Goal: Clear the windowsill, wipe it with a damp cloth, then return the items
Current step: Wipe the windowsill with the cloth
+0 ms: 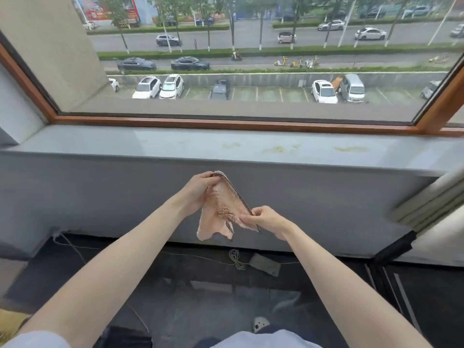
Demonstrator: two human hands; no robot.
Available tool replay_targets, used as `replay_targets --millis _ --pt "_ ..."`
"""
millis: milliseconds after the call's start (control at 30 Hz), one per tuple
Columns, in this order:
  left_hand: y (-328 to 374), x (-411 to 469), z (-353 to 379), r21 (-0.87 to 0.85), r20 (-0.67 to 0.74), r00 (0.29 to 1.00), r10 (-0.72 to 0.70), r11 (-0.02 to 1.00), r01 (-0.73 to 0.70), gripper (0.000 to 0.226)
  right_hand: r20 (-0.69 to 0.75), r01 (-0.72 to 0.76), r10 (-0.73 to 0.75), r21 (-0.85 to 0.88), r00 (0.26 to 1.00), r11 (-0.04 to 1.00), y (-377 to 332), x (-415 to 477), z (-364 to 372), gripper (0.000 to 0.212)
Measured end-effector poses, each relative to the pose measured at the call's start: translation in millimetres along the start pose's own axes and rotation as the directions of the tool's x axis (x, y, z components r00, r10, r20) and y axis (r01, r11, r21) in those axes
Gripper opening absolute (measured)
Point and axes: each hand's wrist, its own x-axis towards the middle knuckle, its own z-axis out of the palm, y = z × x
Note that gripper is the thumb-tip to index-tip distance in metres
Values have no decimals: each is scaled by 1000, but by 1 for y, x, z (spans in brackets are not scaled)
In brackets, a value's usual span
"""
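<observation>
Grey and marked with yellowish stains, the windowsill ran under the window frame with no items on the stretch in view, so you seemed past the clearing and at the start of the wipe. You held the pink cloth in the air, below the sill's edge and in front of the wall under it. Your left hand had its fingers curled round the upper corner. Your right hand pinched the trimmed lower edge. The cloth hung half open between them. Next, I judge, you needed to gather it into a pad, lift it onto the sill and press along the stains. Whether it was damp could not be told.
</observation>
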Motion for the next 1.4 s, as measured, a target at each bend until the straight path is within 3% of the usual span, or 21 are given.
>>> replay_targets --millis 133,233,267,333,433,500,633,833,967,1100,1267,1400 --pt "7 24 -11 27 -126 992 -17 999 20 11 64 38 -52 207 997 978 -7 19 -37 28" --pt "3 34 -13 65 -223 975 -19 997 34 16 149 -16 -25 263 988 965 -14 34 -60 48" --pt "2 36 -13 74 -260 966 -19 996 40 18 158 -10 -28 236 987 972 -15 38 -67 45" --pt "-2 38 -17 114 -342 940 -22 991 64 24 132 27 -57 224 990 974 -18 47 -74 29" --pt "-8 39 -26 183 -456 890 -3 978 97 26 -34 50 -42 284 999 957 -25 59 -72 28" --pt "-10 42 -29 195 -479 878 -2 975 109 20 -65 64 -40 413 997 909 -32 66 -68 21" --pt "-10 47 -32 216 -534 845 32 971 99 18 76 -4 -63 667 995 745 -46 76 -58 20" --pt "-6 46 -52 138 -545 839 -5 986 96 16 -55 28 0 501 998 865 -57 84 -49 32" --pt "8 49 -58 78 -515 857 17 997 27 12 -23 -21 36 446 999 895 -65 89 -49 51" --pt "14 49 -79 86 -608 792 58 996 -7 13 -52 -16 48 499 997 867 -70 97 -42 34" --pt "17 43 -104 -27 -575 808 -129 990 139 11 -145 63 28 585 989 809 -83 104 -25 20" --pt "16 41 -117 12 -567 798 -207 966 259 19 -198 155 -84 376 977 913 -100 110 -15 29"
